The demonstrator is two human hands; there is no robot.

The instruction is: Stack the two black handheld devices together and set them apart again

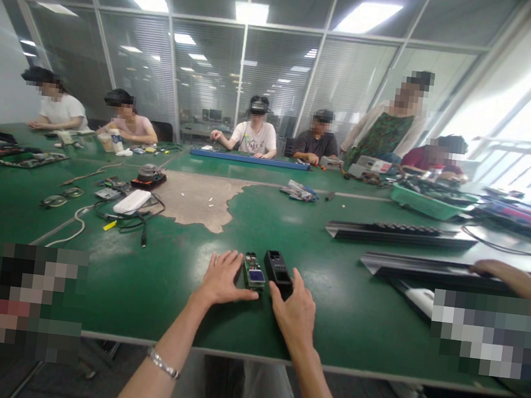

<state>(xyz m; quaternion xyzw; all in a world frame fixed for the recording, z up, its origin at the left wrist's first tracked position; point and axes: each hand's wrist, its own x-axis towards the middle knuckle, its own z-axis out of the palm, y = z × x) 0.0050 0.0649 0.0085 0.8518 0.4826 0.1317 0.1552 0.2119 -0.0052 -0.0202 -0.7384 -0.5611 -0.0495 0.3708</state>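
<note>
A green circuit board [253, 269] with a small dark display lies on the green table in front of me. Just to its right is a black plastic housing [273, 262] with cut-out openings, roughly as long as the board. My left hand [224, 279] is beside the board, fingers stretched out along its left edge and thumb reaching toward its near end. Around the near end of the housing, my right hand [297, 308] has thumb and fingers spread apart. Whether either hand touches the part beside it, I cannot tell.
Long black metal channels [400, 235] lie to the right, near another person's arm [515, 277]. A white device [131, 201] with cables and a pair of glasses [62, 197] lie at left. Farther back are gloves [299, 191], a green basket [430, 204] and several people.
</note>
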